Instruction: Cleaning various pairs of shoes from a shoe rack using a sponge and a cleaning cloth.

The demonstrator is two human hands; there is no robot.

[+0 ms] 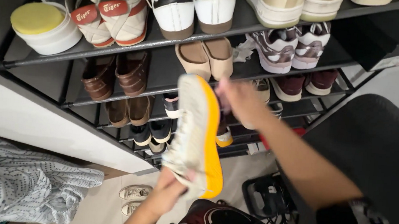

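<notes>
black shoe rack [119,49] packed tight — brown loafers [117,74], tan flats [206,55], white-and-black sneakers [193,7] up top, round yellow-lidded tub [42,26] at the end — patterned cloth [18,183] lower left.

A single view from a camera worn on the person's head, tilted steeply downward and forward. It looks over the tiers of a black shoe rack [119,44] from above, close enough that the upper shelves fill the top of the frame. The floor [107,204] lies far below. The picture leans, so the shelves run diagonally.
</notes>
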